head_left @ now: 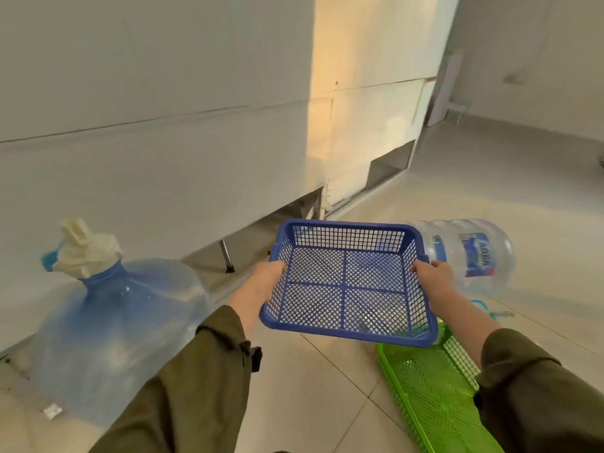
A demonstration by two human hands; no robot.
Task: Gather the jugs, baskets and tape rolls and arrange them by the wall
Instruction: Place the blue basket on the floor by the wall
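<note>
I hold an empty blue mesh basket [349, 279] in the air above the floor. My left hand [266, 279] grips its left rim and my right hand [431, 276] grips its right rim. Under the basket's right side a green mesh basket [431, 387] rests on the tiles, partly hidden by my right sleeve. A large clear-blue water jug [111, 335] with a white pump on its neck stands at the left by the wall. A clear jug with a blue label [474, 253] lies on its side behind the blue basket.
A white wall [163, 142] with low openings at its base runs from the left to the far right. Beige floor tiles [310, 387] spread below my arms. A small white scrap [52, 410] lies near the big jug. A teal object [480, 304] shows by my right forearm.
</note>
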